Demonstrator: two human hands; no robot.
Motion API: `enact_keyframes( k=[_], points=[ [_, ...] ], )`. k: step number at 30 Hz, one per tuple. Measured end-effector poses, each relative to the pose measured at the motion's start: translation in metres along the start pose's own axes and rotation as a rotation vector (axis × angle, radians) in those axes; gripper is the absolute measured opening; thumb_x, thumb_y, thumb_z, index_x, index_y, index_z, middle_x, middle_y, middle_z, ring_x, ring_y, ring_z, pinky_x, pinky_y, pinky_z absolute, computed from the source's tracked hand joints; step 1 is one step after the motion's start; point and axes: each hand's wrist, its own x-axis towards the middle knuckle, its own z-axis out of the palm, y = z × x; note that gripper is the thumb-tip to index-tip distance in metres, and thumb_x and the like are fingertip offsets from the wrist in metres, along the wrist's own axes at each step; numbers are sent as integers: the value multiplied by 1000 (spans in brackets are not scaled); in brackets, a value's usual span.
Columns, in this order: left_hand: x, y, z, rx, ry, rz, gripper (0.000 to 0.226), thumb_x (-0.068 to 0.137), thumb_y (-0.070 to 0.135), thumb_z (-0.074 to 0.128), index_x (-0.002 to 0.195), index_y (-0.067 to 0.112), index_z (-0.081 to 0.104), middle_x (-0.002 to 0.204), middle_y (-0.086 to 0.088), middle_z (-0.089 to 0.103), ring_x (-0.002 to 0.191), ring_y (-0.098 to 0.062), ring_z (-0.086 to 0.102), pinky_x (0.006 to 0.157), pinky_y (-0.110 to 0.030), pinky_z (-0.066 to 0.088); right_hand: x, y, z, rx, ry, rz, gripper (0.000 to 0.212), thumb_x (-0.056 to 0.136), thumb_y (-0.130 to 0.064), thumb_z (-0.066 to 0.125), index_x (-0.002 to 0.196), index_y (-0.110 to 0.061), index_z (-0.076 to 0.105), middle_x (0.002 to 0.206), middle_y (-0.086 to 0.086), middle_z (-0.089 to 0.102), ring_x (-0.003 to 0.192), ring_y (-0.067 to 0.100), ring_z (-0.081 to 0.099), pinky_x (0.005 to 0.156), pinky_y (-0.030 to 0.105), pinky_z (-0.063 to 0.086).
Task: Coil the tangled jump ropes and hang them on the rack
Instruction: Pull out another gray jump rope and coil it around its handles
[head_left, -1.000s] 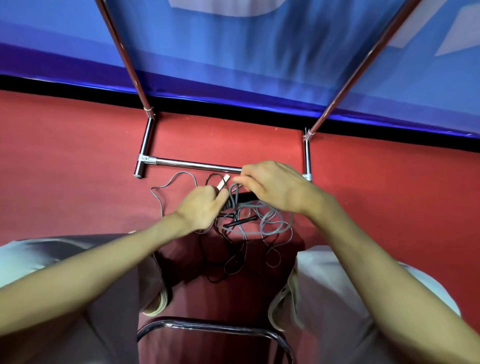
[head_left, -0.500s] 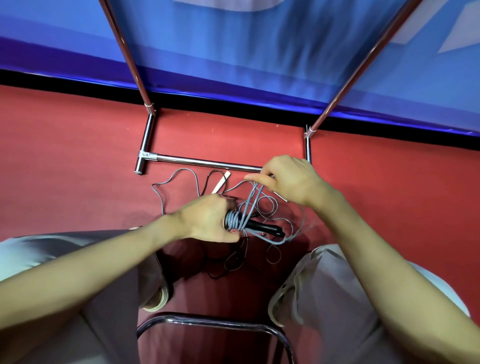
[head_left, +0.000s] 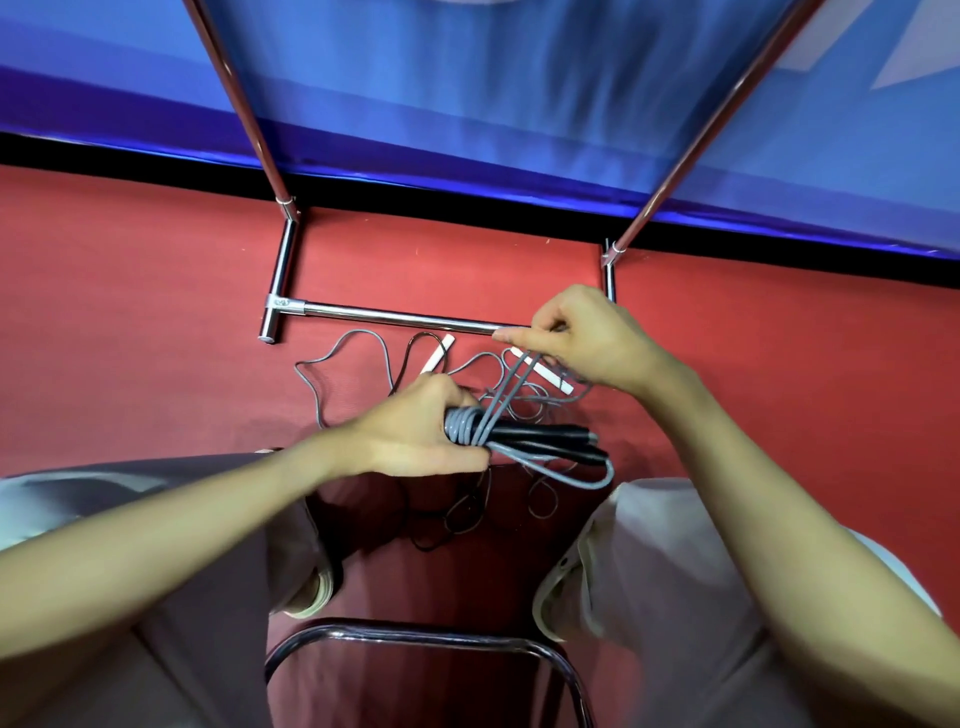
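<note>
Coiling step, not hanging yet. Left hand closed tight around the grey jump rope, right where the grey cord wraps round the two black handles. Bundle held up in the air, just this side of the rack's bottom bar. Right hand pinching a few grey strands, pulled up and back toward the right end of that bar. One grey loop hanging loose under the handles.

More rope down on the red floor, just in front of the bar: a thin grey cord in wiggly loops, a black cord nearer the knees, and two white handles. All mixed up together. Hard to tell where one rope stops and the next starts.

Next, probably: wind the held strands round the handles again, keep them snug, tuck in the end. Needs a firm squeeze from the left hand so the wraps stay put. Needs care too, since the pulled strands pass close over the mess below and could catch on it. Then up onto the rack, well above the bar and out of sight here.
</note>
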Motion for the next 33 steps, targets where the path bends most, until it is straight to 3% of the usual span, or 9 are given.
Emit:
enact_keyframes(
  k=[7, 9, 10, 13, 18, 22, 26, 29, 33],
  points=[
    [1, 15, -11, -486, -96, 101, 26, 65, 26, 65, 52, 11, 48, 44, 0, 32, 41, -13, 23, 41, -30, 17, 4, 12, 23, 146, -1, 99, 57, 93, -39, 59, 45, -21, 36, 49, -10, 28, 53, 13, 29, 53, 31, 28],
    [3, 15, -12, -673, -88, 43, 31, 63, 33, 71, 52, 13, 49, 47, 0, 29, 38, -9, 18, 39, -22, 13, 7, 14, 29, 180, -48, 146, 25, 93, -19, 60, 73, -33, 52, 75, -8, 48, 74, 14, 45, 67, 27, 35],
    [4, 16, -12, -769, -102, 3, 36, 61, 40, 76, 53, 16, 51, 48, 1, 27, 37, -7, 16, 39, -17, 11, 6, 12, 28, 198, -60, 192, 7, 92, -19, 58, 87, -24, 58, 84, 0, 52, 81, 17, 48, 72, 26, 38],
    [7, 17, -17, -975, -211, -109, 64, 56, 73, 72, 58, 13, 51, 45, 4, 25, 34, -4, 14, 39, -14, 6, 9, 8, 25, 288, 84, 167, 53, 79, -52, 52, 59, -3, 56, 47, 7, 46, 52, 27, 41, 58, 35, 39],
    [13, 14, -26, -1136, -168, -209, 63, 76, 73, 48, 66, 11, 49, 47, 5, 25, 35, -5, 10, 35, -11, 6, 11, 9, 18, 221, 139, 153, 68, 98, -47, 48, 39, -13, 50, 29, -3, 37, 33, 8, 39, 53, 28, 38],
    [18, 8, -42, -1163, 23, -288, 58, 79, 67, 40, 68, 11, 46, 46, 5, 25, 32, -3, 15, 35, -10, 7, 9, 11, 13, 293, 100, 117, 58, 95, -51, 51, 54, -10, 59, 41, -3, 39, 38, 7, 34, 48, 24, 29],
    [24, -1, -59, -1044, 298, -394, 59, 87, 66, 36, 65, 13, 45, 44, 5, 25, 33, -7, 15, 38, -13, 5, 1, 18, -1, 98, 122, 80, 30, 81, -43, 72, 70, -21, 56, 42, -14, 48, 43, 6, 43, 50, 26, 32],
    [30, -11, -59, -878, 465, -472, 54, 91, 64, 38, 65, 16, 40, 43, 4, 26, 32, -9, 17, 34, -12, 10, -7, 0, -4, -49, 16, 3, 6, 91, -33, 63, 86, -28, 63, 63, -9, 54, 65, 14, 52, 66, 32, 42],
    [35, -24, -48, -726, 562, -522, 54, 91, 61, 45, 60, 18, 39, 44, 2, 27, 31, -10, 18, 37, -12, 11, -16, -27, 9, -240, -122, -113, 20, 99, -35, 48, 102, -25, 65, 82, -4, 60, 86, 25, 58, 73, 32, 42]
  ],
)
